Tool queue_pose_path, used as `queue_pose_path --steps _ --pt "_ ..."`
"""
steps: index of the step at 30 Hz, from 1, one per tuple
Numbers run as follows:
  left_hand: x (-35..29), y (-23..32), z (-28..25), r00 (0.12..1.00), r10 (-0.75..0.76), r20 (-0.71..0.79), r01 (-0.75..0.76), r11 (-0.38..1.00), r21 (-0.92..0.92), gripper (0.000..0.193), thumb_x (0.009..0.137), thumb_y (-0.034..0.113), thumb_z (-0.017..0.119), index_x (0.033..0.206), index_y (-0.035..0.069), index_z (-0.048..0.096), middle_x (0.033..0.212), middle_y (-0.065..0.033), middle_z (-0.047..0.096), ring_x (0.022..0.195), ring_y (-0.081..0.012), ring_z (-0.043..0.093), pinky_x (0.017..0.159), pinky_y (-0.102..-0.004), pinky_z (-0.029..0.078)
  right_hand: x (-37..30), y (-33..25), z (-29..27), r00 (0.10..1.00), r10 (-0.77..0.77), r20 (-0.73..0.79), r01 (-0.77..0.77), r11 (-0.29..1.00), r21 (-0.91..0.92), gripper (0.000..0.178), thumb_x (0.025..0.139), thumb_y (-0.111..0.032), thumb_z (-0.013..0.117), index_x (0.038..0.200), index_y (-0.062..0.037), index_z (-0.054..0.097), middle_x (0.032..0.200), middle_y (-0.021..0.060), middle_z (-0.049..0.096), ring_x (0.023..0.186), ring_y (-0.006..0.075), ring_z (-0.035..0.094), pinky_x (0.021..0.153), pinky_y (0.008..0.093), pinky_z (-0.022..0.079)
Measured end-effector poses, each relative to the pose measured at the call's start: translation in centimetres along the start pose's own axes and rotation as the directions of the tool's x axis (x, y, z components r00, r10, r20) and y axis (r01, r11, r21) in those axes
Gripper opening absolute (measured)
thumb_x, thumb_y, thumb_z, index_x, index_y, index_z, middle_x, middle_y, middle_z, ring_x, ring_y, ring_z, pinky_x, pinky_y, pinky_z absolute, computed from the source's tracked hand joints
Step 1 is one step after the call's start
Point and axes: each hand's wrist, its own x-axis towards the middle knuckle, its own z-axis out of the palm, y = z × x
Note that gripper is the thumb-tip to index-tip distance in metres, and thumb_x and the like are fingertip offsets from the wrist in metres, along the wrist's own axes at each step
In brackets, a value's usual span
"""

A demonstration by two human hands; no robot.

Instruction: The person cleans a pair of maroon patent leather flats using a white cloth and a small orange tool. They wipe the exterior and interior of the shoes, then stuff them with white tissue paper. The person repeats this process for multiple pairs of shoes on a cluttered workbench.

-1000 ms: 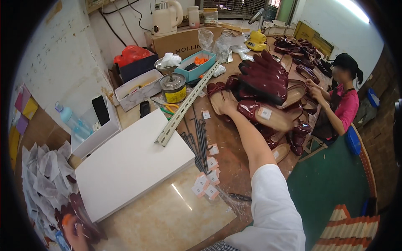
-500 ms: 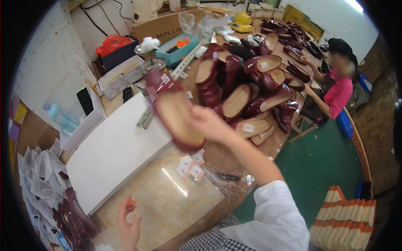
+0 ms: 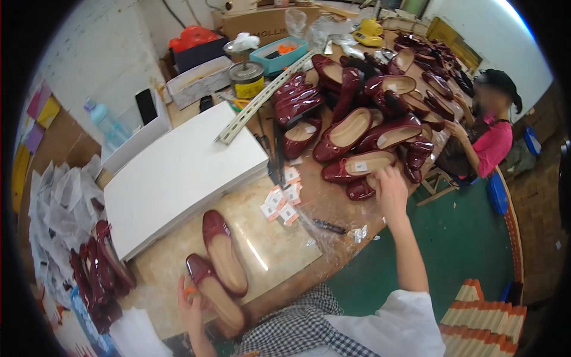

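Observation:
Two dark red patent ballet flats lie side by side on the marbled slab (image 3: 285,256) before me. The upper ballet flat (image 3: 231,262) has its toe pointing away. Beside the lower flat (image 3: 217,297) is my left hand (image 3: 191,312), open, its fingers apart, with a small orange piece at a fingertip. At the near edge of a heap of similar shoes, my right hand (image 3: 392,190) has its fingers closed at the heel of a flat with a white label inside (image 3: 360,166). Its fingertips are partly hidden. Small white-and-orange labels (image 3: 276,199) lie scattered on the slab's far corner.
A white board (image 3: 184,178) and a slotted metal bar (image 3: 262,98) lie behind the slab. More red shoes (image 3: 104,262) and white tissue (image 3: 65,208) are at left. Across the table, a person in pink (image 3: 493,146) handles shoes. Cream-and-orange stacks (image 3: 482,321) stand at lower right.
My right hand has let go of the shoe it carried and moved right to the heap. Two flats now lie on the slab. My view has shifted slightly.

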Motion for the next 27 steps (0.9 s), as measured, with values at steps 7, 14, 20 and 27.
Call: queue_pose_path --steps 7,14,20,27 --pt "-3.1 5.1 6.0 0.683 0.576 0.450 -0.716 0.404 0.569 0.047 0.074 0.009 0.071 0.119 0.005 0.059 0.122 -0.0140 0.055 0.099 -0.0289 0.056 0.093 -0.0425 0.046 7.5 -1.4 4.9 0.939 -0.333 -0.080 0.328 0.942 -0.065 0.021 0.076 -0.003 0.055 0.093 -0.0077 0.067 0.102 0.0096 0.065 0.108 0.0272 0.056 0.096 0.0389 0.043" --pt "-4.0 2.6 6.7 0.554 0.487 0.675 -0.828 0.242 0.505 0.023 0.072 0.022 0.073 0.089 0.008 0.065 0.086 -0.0087 0.059 0.098 -0.0271 0.055 0.102 -0.0462 0.038 11.9 -4.2 1.5 0.897 -0.381 0.225 0.365 0.924 0.110 0.016 0.074 -0.011 0.066 0.089 -0.0044 0.066 0.081 0.0150 0.065 0.085 0.0309 0.064 0.087 0.0412 0.047" --pt "-1.0 5.0 6.5 0.451 0.478 0.754 -0.893 0.233 0.386 0.026 0.076 0.033 0.070 0.090 0.012 0.067 0.087 -0.0082 0.060 0.092 -0.0282 0.055 0.089 -0.0440 0.042 -1.4 -19.1 -1.5 0.815 -0.440 0.376 0.149 0.787 0.598 0.026 0.084 -0.015 0.061 0.105 -0.0033 0.051 0.074 0.0217 0.064 0.070 0.0417 0.063 0.064 0.0510 0.050" --pt "22.2 14.7 4.6 0.699 0.680 0.221 -0.343 0.048 0.938 0.060 0.087 0.047 0.057 0.140 0.024 0.042 0.145 -0.0239 0.031 0.139 -0.0437 0.015 0.106 -0.0657 0.020 -4.9 -29.7 3.2 0.739 -0.534 0.410 0.189 0.748 0.636 0.021 0.089 -0.015 0.052 0.100 0.0031 0.049 0.066 0.0259 0.060 0.062 0.0446 0.060 0.058 0.0529 0.048"
